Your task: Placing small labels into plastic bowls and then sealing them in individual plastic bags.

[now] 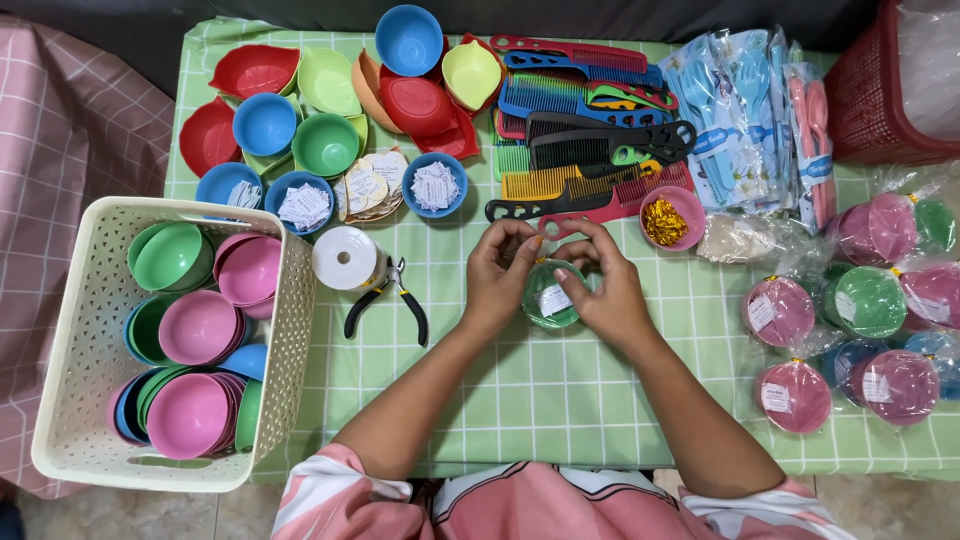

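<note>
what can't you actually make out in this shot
All in the head view:
- Wrapped green bowl: mostly covered by the left hand and right hand.
- Labels in the blue bowl: too small to read.
- Red basket: cut off by the right edge.
- Lower bowls in the cream basket: hidden by those stacked above.

Green checked tablecloth [520,380]; cream perforated basket [85,400]; green wrapped bowl [550,297]; black-handled pliers [390,300].

Cream basket [295,330] of stacked bowls, black pliers [400,300], ribbon spool [343,258] (white), combs [585,150] beyond
</note>
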